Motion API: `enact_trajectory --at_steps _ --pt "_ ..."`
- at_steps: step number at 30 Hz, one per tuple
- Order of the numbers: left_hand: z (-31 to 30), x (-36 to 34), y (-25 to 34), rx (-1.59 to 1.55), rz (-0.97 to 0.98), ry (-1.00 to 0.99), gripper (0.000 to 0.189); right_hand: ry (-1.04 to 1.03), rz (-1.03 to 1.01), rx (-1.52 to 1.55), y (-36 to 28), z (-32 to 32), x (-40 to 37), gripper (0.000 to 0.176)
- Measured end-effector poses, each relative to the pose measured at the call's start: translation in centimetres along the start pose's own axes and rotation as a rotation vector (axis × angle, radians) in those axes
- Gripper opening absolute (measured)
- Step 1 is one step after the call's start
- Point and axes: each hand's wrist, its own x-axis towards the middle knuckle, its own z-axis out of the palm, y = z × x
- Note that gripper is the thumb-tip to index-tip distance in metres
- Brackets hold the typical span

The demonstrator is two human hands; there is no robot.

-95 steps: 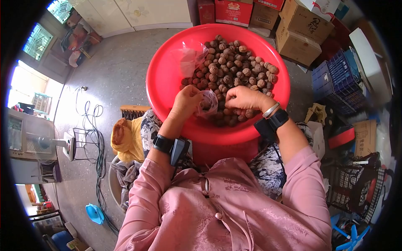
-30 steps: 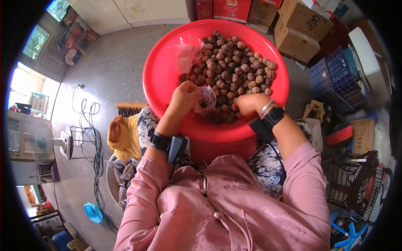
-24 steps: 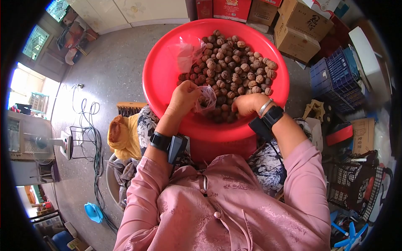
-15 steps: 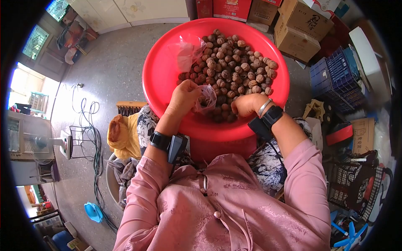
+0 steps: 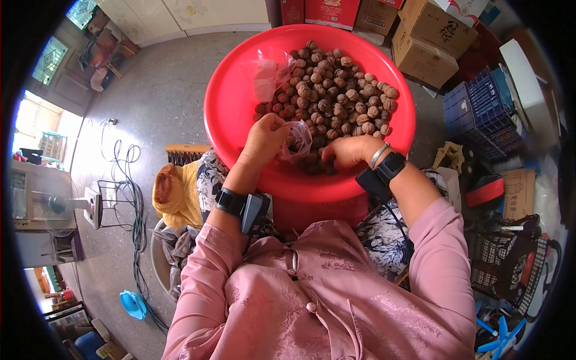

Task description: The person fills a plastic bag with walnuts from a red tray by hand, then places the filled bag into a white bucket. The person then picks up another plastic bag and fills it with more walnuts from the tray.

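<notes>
A wide red plastic basin [image 5: 231, 78] in front of me holds a large heap of walnuts [image 5: 336, 90]. My left hand [image 5: 264, 141] pinches the rim of a small clear plastic bag [image 5: 294, 144], which rests in the near part of the basin with its mouth open. Something dark shows through the bag. My right hand [image 5: 354, 151] is just right of the bag, palm down, its fingers curled over walnuts at the near edge of the heap; the fingertips are partly hidden. Another clear plastic bag [image 5: 270, 78] lies in the basin's far left.
Cardboard boxes [image 5: 432, 48] stand behind the basin, and blue crates [image 5: 480, 114] are at the right. Left of me are a brush [image 5: 187, 154], a yellow cloth [image 5: 180, 192], and a bucket [image 5: 161, 258] of plastic bags. Cables [image 5: 138, 234] trail across the floor.
My right hand has moved a little left through the near walnuts, closer to the bag. My left hand keeps its pinch on the bag in nearly the same place.
</notes>
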Motion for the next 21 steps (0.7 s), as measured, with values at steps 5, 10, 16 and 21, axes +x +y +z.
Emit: enact_trajectory --at_steps 5,10,16,21 --pt "0.0 -0.1 0.1 0.045 0.006 0.007 0.011 -0.006 -0.066 -0.062 1.0 0.8 0.5 0.038" --pt "0.0 -0.3 0.6 0.052 0.006 0.013 0.011 -0.107 0.002 -0.103 -0.2 0.1 1.1 0.043" --pt "0.1 -0.8 1.7 0.1 -0.001 0.024 0.013 -0.055 0.131 0.027 0.2 0.7 1.2 0.044" --pt "0.0 -0.7 1.5 -0.044 -0.03 0.059 0.015 -0.106 0.126 0.038 0.8 0.8 1.7 0.047"
